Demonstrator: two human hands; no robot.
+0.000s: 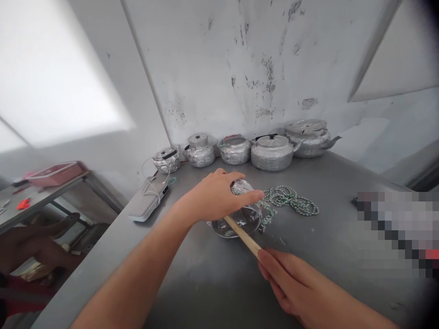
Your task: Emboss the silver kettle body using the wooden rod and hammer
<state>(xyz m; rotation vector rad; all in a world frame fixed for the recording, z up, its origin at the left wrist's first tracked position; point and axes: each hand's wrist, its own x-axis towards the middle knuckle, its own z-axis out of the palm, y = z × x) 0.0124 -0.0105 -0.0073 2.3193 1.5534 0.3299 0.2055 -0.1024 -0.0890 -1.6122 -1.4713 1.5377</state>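
A small silvery pot of crinkled metal lies tipped on the grey table, its round opening facing me. My left hand is over its top and left side, gripping it, thumb and forefinger apart with shiny metal between them. The other left fingertips are hidden behind the pot. My right hand is closed around a pale wooden stick, whose far end reaches the pot's opening below my left palm. A green-and-white cord lies looped beside the pot, and part of it runs along the pot's right side.
Several metal kettles and pots, among them a lidded kettle, line the wall. A grey power bank with a white cable sits at the table's left edge. A pink basket stands on a side table. Another person's arm shows lower left.
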